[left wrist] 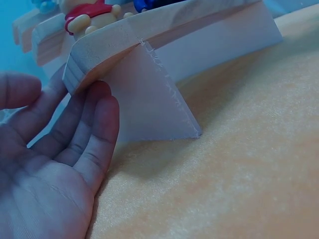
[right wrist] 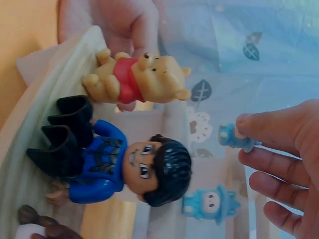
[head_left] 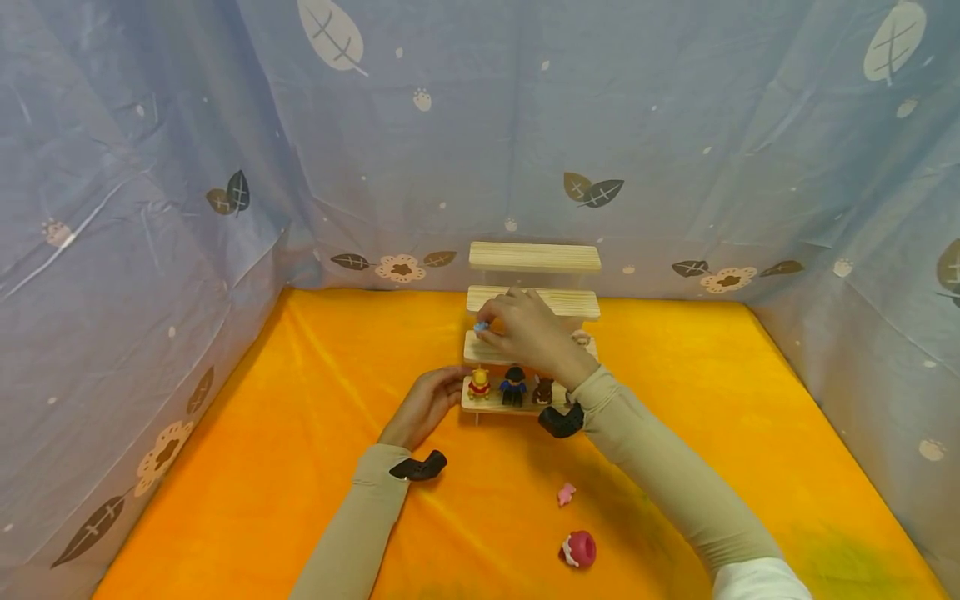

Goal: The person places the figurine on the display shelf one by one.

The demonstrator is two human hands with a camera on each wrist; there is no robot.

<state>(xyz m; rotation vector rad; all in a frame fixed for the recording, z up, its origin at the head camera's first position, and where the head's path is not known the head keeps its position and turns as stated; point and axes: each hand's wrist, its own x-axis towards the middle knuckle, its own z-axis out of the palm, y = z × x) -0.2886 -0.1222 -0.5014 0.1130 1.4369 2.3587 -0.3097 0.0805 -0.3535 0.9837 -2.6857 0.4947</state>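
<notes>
My right hand pinches a small light-blue figurine between thumb and index finger, over the left end of the second-lowest shelf. A similar blue figurine with a hat stands close by. My left hand touches the left end of the lowest shelf, fingertips at its underside and thumb apart. On that lowest shelf stand a yellow bear figurine in a red shirt, a black-haired toy man in blue and a brown animal figurine. My right wrist partly covers the shelf's right end.
The stepped wooden rack has two higher shelves, the top one near the patterned curtain. A beige figurine sits at the second-lowest shelf's right. A small pink figurine and a dark pink round toy lie on the orange cloth.
</notes>
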